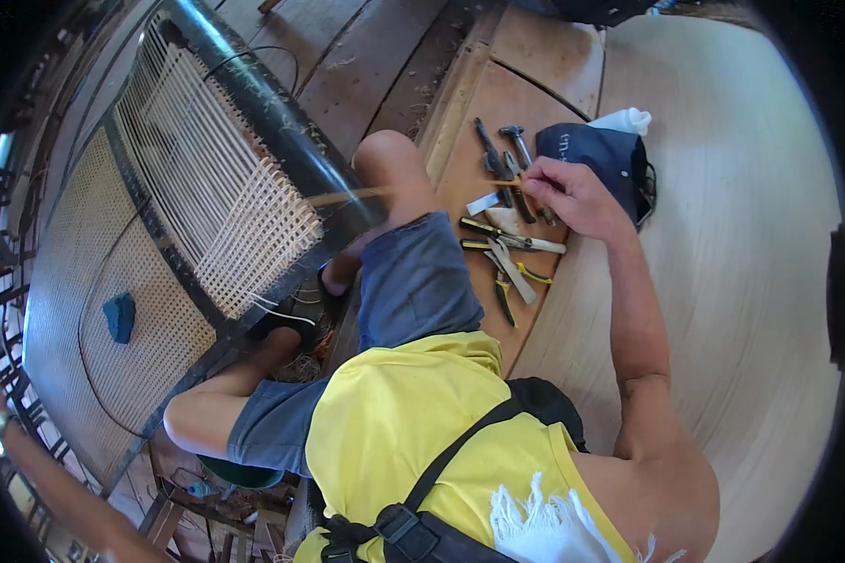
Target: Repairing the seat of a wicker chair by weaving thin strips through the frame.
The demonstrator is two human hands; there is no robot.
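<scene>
My right hand [573,195] is stretched out to the right and pinches the end of a thin cane strand [413,190]. The strand runs taut to the left, across my right knee [390,159], into the partly woven cane seat [244,220] of a black metal frame [253,94]. The hand hovers just above a cluster of hand tools [507,249] lying on a wooden board: pliers, a small hammer [514,136], cutters and a knife. My left hand does not show anywhere; my body and legs cover that side.
A dark blue cloth cap [596,155] and a white bottle [626,119] lie beyond the tools. A finished woven cane panel [75,281] with a blue block [119,315] on it stands at left. Pale curved plywood [742,281] fills the right. Plank floor [366,56] ahead.
</scene>
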